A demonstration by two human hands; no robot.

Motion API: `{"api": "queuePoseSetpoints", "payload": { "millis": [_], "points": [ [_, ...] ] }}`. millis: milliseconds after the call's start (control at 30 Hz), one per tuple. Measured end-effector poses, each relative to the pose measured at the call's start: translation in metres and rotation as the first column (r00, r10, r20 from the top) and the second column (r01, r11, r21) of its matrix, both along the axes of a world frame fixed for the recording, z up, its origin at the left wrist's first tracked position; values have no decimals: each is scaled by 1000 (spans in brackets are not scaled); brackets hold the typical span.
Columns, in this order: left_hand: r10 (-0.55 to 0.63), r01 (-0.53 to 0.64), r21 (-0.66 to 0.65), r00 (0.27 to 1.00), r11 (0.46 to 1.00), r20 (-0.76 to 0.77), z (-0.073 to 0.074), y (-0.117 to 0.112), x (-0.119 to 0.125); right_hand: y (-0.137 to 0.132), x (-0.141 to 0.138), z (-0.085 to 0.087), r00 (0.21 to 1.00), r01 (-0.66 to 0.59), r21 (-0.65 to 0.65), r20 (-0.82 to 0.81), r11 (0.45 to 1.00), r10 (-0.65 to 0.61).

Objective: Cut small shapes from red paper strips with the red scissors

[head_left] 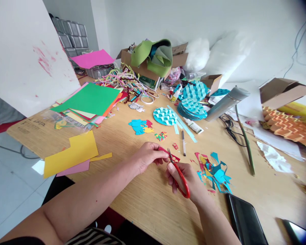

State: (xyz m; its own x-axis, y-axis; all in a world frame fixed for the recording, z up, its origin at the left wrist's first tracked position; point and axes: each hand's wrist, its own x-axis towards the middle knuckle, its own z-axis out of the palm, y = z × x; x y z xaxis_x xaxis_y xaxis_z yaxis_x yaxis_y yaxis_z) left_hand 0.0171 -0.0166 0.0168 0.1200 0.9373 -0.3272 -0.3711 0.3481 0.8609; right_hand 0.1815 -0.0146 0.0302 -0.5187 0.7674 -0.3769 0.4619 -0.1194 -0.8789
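Between its thumb and fingers, my left hand [150, 157] pinches a strip of red paper [175, 158]. My right hand [187, 180] is closed around red-handled scissors [181, 178], whose blades point up at the paper beside my left fingertips. Just beyond the hands lie a small red cutout [175, 146] and a pen [184, 143]. Blue fish cutouts [137, 126] and a yellow fish cutout [149, 130] lie farther off, with tiny multicoloured cutouts [161, 136] close to them. Right of my right hand is a pile of paper scraps [216, 172], mostly blue.
Coloured paper sheets [89, 98] are stacked at the left, with yellow paper [73, 154] over the table edge. Blue scalloped discs [165, 116] and a glue bottle [193, 126] stand mid-table. A black phone-like object [246, 219] lies at the front right; a grey tube [226, 103] leans behind.
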Motion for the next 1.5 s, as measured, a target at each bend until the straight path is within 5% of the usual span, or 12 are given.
{"api": "queuePoseSetpoints", "payload": {
  "millis": [1500],
  "points": [
    [-49, 52, 37, 997, 998, -60, 4, 0, -3, 0, 2, -3, 1000, 7, -26, 2, 1000, -7]
  ]
}}
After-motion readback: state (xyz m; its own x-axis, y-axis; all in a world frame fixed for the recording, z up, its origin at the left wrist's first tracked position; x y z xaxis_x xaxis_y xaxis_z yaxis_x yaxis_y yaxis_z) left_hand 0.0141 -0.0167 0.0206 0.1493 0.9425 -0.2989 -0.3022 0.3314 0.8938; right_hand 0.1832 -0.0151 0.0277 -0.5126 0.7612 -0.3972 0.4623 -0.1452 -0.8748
